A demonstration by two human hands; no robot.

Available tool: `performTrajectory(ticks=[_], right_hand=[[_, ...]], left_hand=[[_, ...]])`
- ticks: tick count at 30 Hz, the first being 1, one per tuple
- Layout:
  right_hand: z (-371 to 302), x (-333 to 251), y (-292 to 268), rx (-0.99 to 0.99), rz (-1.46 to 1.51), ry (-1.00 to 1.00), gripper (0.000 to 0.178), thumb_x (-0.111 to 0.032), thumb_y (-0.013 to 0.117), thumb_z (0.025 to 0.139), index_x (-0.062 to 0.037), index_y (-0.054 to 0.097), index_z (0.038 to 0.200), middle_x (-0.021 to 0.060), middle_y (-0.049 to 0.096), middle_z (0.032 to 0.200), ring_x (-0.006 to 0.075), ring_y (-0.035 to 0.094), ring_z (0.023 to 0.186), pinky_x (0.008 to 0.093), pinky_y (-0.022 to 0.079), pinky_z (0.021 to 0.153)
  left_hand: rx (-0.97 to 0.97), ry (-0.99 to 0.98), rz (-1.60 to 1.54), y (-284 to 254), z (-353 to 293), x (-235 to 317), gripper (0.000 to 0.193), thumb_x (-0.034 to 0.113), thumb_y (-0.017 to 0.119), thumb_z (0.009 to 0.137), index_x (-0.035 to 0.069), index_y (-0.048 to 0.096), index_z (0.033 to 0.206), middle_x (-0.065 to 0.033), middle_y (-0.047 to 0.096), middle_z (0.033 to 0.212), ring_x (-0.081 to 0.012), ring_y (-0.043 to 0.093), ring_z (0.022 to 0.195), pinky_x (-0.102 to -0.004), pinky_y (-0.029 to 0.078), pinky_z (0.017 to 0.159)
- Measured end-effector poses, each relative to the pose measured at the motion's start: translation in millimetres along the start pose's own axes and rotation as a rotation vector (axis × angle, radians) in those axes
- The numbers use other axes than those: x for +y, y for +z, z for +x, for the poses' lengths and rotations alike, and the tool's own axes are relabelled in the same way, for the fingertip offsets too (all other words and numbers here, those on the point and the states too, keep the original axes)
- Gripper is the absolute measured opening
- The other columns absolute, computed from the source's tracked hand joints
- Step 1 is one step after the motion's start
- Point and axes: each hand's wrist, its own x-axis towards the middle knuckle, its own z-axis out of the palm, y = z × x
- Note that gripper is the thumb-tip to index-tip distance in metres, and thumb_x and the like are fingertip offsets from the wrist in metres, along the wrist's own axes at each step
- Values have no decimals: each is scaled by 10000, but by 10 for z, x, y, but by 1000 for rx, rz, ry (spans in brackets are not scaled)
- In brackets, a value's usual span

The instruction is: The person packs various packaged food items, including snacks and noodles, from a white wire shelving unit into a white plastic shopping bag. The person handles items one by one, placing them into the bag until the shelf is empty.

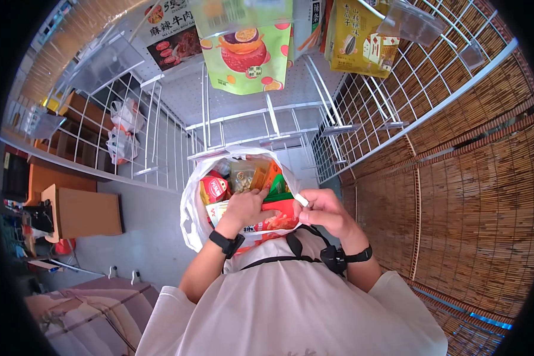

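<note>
Mostly hidden are the lower contents of the thin white plastic carrier bag (191, 207), since only the tops of the snack packets show above its mouth, and the person's chest cuts off the bag's bottom. The left hand (246, 207) reaches into the bag with its fingers (266, 215) curled down together onto a red and orange snack packet (279, 218); whether they pinch it or merely press on it cannot be told, because the fingertips are tucked out of sight. Just beyond those fingers sit a small red packet (215, 187), a clear pouch of pale nuts (242, 177) and a green packet (279, 191). The right hand (326, 212) is closed, thumb and forefinger pinched on the bag's white rim (301, 199) right beside the left fingers. Above both hands, well apart from them, a light green fruit-printed pouch (246, 50) and a yellow pouch (356, 38) hang on a white wire rack (362, 113), their upper edges cut off.
</note>
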Motion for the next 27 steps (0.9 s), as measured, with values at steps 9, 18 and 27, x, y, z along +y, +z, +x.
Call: performTrajectory(ticks=[9, 18, 27], right_hand=[[-59, 77, -134, 26, 29, -20, 180, -165, 598, 773, 1, 573, 838, 2, 511, 694, 69, 455, 643, 208, 337, 560], [-140, 79, -136, 20, 53, -56, 148, -177, 581, 842, -31, 560, 832, -40, 512, 731, 29, 452, 664, 192, 343, 576], [-249, 167, -168, 89, 83, -82, 152, -142, 567, 813, 8, 582, 834, 11, 522, 697, 83, 462, 638, 233, 358, 581]], left_hand=[[220, 329, -434, -900, -519, 162, 386, 262, 638, 827, -44, 608, 1061, -204, 625, 1046, -309, 598, 1007, -395, 447, 901], [1220, -253, -218, -2599, 458, -1657, 608, 254, 729, 760, -91, 473, 1191, -200, 597, 1087, -268, 597, 998, -347, 460, 873], [792, 124, -1322, -2848, 802, -1700, 310, 161, 717, 789, -4, 604, 1026, -57, 630, 922, -130, 602, 735, -271, 547, 624]])
